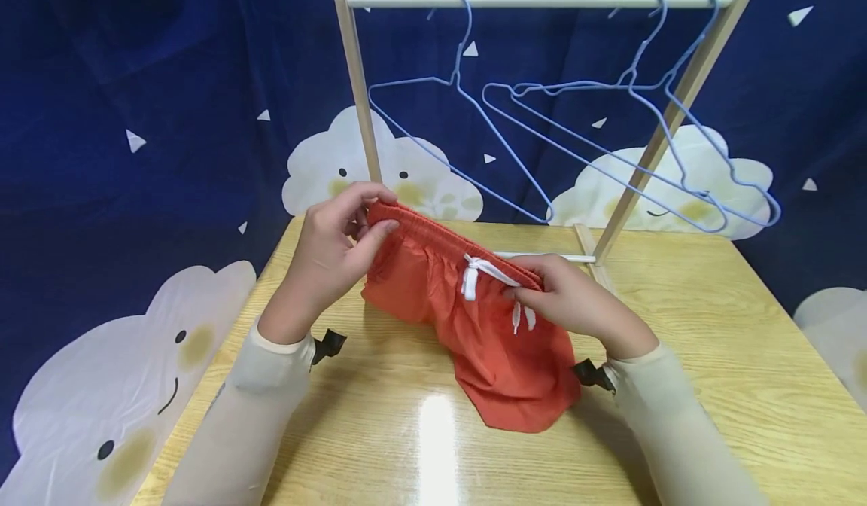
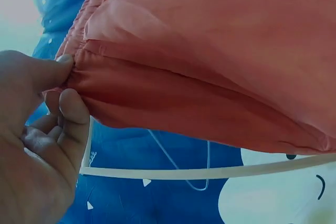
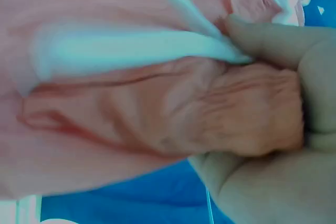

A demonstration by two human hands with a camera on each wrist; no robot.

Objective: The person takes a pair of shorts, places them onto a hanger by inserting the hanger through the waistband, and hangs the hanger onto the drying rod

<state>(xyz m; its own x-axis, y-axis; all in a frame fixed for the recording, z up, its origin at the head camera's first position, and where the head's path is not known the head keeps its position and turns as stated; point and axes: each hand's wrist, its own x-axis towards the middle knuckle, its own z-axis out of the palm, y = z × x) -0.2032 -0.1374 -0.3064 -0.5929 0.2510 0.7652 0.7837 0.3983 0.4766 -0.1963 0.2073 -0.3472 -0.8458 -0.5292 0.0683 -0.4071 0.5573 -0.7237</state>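
A pair of orange-red shorts [image 1: 501, 363] hangs above the table between both hands, its gathered elastic waistband [image 1: 447, 239] sloping down to the right. My left hand [image 1: 339, 239] pinches one end of the waistband between thumb and fingers; the left wrist view shows the same thumb-and-finger grip on the shorts [image 2: 210, 56]. Toward the other end, my right hand [image 1: 569, 295] grips the waistband. A white drawstring [image 1: 470, 280] is tied at the front, and part of the drawstring [image 3: 131, 48] lies under the right thumb in the right wrist view.
Behind the shorts stands a clothes rack with a white rail [image 1: 542, 0] and wooden posts [image 1: 355, 77]. A blue hanger [image 1: 501, 137] hangs at its left, two more blue hangers [image 1: 650, 114] at its right. The wooden table [image 1: 711, 385] spreads beneath, before a dark blue cloud-patterned curtain [image 1: 169, 62].
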